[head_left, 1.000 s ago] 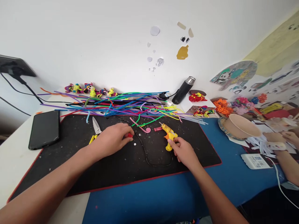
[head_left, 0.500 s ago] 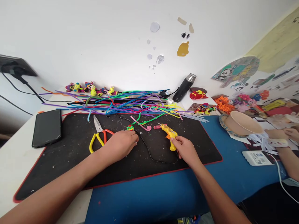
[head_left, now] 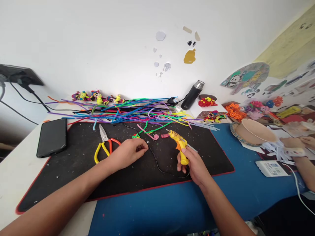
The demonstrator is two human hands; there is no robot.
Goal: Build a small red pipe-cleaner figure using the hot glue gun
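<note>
My right hand grips the handle of a yellow hot glue gun, its nozzle towards the upper left. A clear glue stick shows behind the gun. My left hand is closed in a pinch low over the black mat; whatever its fingers hold is hidden. A red and green pipe-cleaner piece shows just beyond it. Close to my left fingertips is a tiny white bead-like piece. Scissors with yellow and orange handles lie left of that hand. A curled pink pipe cleaner lies between the hands.
Loose pipe cleaners are heaped along the wall. A phone lies at left, a black thermos stands at the back. The gun's black cord loops over the mat. At right are a bowl and another person's hands.
My right hand has wrapped further round the glue gun's handle and tilted the gun slightly, exposing the clear stick. My left hand's fingers have turned to the right, pinched together.
</note>
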